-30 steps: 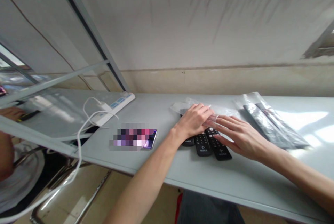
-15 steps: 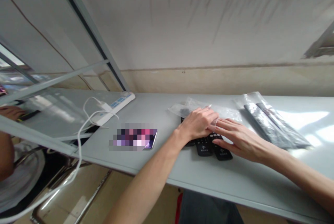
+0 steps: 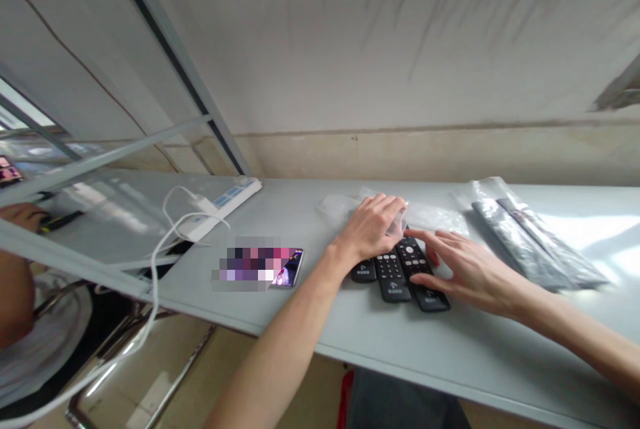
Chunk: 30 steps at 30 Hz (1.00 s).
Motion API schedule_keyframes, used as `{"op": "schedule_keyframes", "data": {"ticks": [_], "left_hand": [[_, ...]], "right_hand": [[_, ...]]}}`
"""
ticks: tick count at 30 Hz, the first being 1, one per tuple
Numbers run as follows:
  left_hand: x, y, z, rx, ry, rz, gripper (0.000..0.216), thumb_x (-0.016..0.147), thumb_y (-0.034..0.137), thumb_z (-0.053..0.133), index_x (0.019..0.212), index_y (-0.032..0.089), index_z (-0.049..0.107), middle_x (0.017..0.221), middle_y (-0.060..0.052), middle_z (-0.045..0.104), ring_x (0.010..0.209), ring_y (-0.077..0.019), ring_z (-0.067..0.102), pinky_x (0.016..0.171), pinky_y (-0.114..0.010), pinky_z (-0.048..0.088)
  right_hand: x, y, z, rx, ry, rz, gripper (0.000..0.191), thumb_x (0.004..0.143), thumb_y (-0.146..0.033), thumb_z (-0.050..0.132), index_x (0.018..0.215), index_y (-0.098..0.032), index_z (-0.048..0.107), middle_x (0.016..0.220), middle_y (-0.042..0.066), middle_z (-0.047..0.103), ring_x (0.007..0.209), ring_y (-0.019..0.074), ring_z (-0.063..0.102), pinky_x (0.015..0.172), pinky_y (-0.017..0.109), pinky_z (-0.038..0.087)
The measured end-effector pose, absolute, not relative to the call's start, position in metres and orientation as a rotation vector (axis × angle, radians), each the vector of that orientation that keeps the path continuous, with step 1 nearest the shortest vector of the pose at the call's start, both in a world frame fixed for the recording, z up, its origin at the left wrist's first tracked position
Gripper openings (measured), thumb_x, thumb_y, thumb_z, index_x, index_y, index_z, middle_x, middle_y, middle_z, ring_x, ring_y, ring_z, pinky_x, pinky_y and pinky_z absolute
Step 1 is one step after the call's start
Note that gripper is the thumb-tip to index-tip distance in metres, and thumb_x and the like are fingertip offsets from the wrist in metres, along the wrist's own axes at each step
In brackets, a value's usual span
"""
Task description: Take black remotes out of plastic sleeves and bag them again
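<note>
Left hand: the person's left hand [image 3: 375,226] is over the upper ends of the remotes, its fingers curled in and closed on a bit of clear plastic [image 3: 399,222].
Right hand: from where I stand, the right hand [image 3: 463,272] is open, thumb and forefinger well apart above the right-hand remote [image 3: 423,276]; whether the tips press on it I cannot tell. The forefinger reaches close to the left hand.
Remotes: three black ones side by side on the desk [image 3: 345,332], buttons up, lower ends towards the person. The left remote [image 3: 364,271] is partly under the left hand; the middle remote [image 3: 393,279] lies between the other two.
Loose wrapping: more see-through plastic [image 3: 435,217] lies flat behind the hands.
Bagged pair: to the right, two dark, long things [image 3: 530,236] in clear bags, lying slantwise beside each other.
Phone: a lit phone [image 3: 289,268] lies left of the remotes, part of its screen blurred out.
Power: a white power strip [image 3: 223,208] near the metal frame, with a white cable [image 3: 154,282] looping down past the desk's edge.
Next place: beyond the frame, another person's hand [image 3: 23,217] rests near something dark.
</note>
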<state>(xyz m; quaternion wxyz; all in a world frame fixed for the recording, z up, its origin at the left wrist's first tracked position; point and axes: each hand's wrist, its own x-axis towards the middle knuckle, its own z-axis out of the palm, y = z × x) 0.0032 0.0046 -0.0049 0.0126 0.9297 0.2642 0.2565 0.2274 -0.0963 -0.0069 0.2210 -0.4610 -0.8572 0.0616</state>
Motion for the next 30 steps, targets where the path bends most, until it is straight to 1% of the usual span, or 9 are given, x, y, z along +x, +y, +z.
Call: {"op": "schedule_keyframes", "data": {"ticks": [2, 5, 11, 14, 17, 20, 24, 26, 30], "left_hand": [[0.004, 0.004, -0.006, 2.845, 0.850, 0.838, 0.019, 0.100, 0.017, 0.060, 0.118, 0.020, 0.059, 0.119, -0.007, 0.072, 0.113, -0.0238, 0.065, 0.103, -0.039, 0.052], [0.005, 0.005, -0.008, 2.796, 0.871, 0.883, 0.016, 0.102, 0.013, 0.056, 0.116, 0.021, 0.060, 0.118, -0.006, 0.073, 0.113, -0.0226, 0.066, 0.105, -0.039, 0.051], [0.008, 0.008, -0.012, 2.734, 0.947, 1.052, 0.019, 0.100, 0.010, 0.058, 0.114, 0.022, 0.062, 0.115, -0.005, 0.074, 0.111, -0.0231, 0.065, 0.103, -0.040, 0.052], [0.010, 0.009, -0.013, 2.703, 0.997, 1.102, 0.019, 0.097, 0.008, 0.061, 0.110, 0.022, 0.062, 0.111, -0.005, 0.074, 0.108, -0.0229, 0.064, 0.101, -0.039, 0.053], [0.010, 0.009, -0.014, 2.694, 1.019, 1.085, 0.018, 0.095, 0.008, 0.062, 0.108, 0.022, 0.062, 0.109, -0.005, 0.073, 0.107, -0.0233, 0.063, 0.100, -0.039, 0.053], [0.011, 0.010, -0.015, 2.673, 1.021, 1.060, 0.020, 0.095, 0.009, 0.063, 0.110, 0.022, 0.063, 0.112, -0.005, 0.073, 0.109, -0.0238, 0.063, 0.101, -0.040, 0.053], [0.011, 0.009, -0.015, 2.676, 0.969, 1.006, 0.023, 0.095, 0.008, 0.063, 0.114, 0.021, 0.063, 0.117, -0.005, 0.074, 0.110, -0.0235, 0.062, 0.104, -0.040, 0.052], [0.012, 0.009, -0.016, 2.684, 0.972, 0.980, 0.020, 0.095, 0.008, 0.063, 0.111, 0.021, 0.064, 0.115, -0.004, 0.075, 0.109, -0.0234, 0.062, 0.103, -0.040, 0.052], [0.012, 0.009, -0.015, 2.679, 1.018, 1.025, 0.017, 0.094, 0.010, 0.064, 0.107, 0.021, 0.063, 0.110, -0.005, 0.073, 0.107, -0.0241, 0.061, 0.100, -0.040, 0.052]], "right_hand": [[0.231, -0.094, -0.009, -1.338, -2.374, 0.346, 0.067, 0.098, -0.057, 0.066, 0.150, -0.015, 0.058, 0.079, 0.004, 0.071, 0.071, 0.0250, 0.070, 0.065, 0.039, 0.058], [0.239, -0.090, -0.008, -1.358, -2.329, 0.494, 0.065, 0.099, -0.049, 0.065, 0.155, -0.020, 0.052, 0.081, 0.002, 0.069, 0.065, 0.0194, 0.066, 0.059, 0.033, 0.054], [0.249, -0.079, -0.007, -1.339, -2.085, 0.318, 0.042, 0.101, -0.030, 0.056, 0.143, -0.023, 0.062, 0.081, 0.001, 0.069, 0.066, 0.0162, 0.065, 0.064, 0.030, 0.054], [0.249, -0.078, -0.007, -1.425, -2.116, 0.237, 0.040, 0.102, -0.039, 0.061, 0.139, -0.024, 0.064, 0.080, 0.001, 0.070, 0.065, 0.0176, 0.066, 0.063, 0.032, 0.054], [0.248, -0.080, -0.010, -1.560, -2.199, 0.142, 0.050, 0.100, -0.051, 0.066, 0.139, -0.021, 0.063, 0.083, 0.003, 0.072, 0.065, 0.0217, 0.068, 0.061, 0.035, 0.053], [0.249, -0.082, -0.016, -1.599, -2.253, 0.082, 0.057, 0.097, -0.049, 0.069, 0.144, -0.019, 0.059, 0.095, 0.008, 0.076, 0.073, 0.0259, 0.074, 0.065, 0.039, 0.056], [0.253, -0.082, -0.020, -1.542, -2.275, 0.041, 0.052, 0.097, -0.042, 0.067, 0.144, -0.022, 0.060, 0.115, 0.012, 0.077, 0.084, 0.0272, 0.077, 0.070, 0.039, 0.058], [0.253, -0.082, -0.018, -1.527, -2.253, 0.086, 0.049, 0.096, -0.041, 0.068, 0.142, -0.023, 0.062, 0.113, 0.011, 0.078, 0.083, 0.0263, 0.077, 0.068, 0.037, 0.058], [0.247, -0.083, -0.007, -1.553, -2.083, 0.185, 0.044, 0.095, -0.044, 0.072, 0.134, -0.025, 0.064, 0.100, 0.006, 0.079, 0.071, 0.0236, 0.074, 0.062, 0.035, 0.055]]}}
